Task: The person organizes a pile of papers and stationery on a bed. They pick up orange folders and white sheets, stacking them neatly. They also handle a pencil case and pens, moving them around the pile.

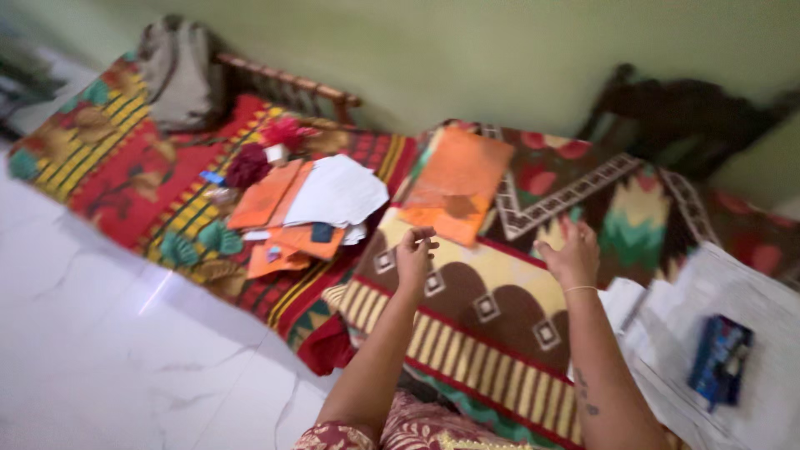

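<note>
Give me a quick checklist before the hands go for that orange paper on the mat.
1. Orange paper within view, lying flat on the patterned mat: ok.
2. Left hand free: cannot tell; fingers curled, the blur hides whether it pinches anything.
3. Right hand free: ok; it looks open and empty above the mat.
4. Nothing lying between the hands and the orange paper: ok.
5. Nothing on top of the orange paper: not ok; a dark brownish patch lies on it, too blurred to identify.
6. Paper pile on the red mat kept apart: ok.
</note>
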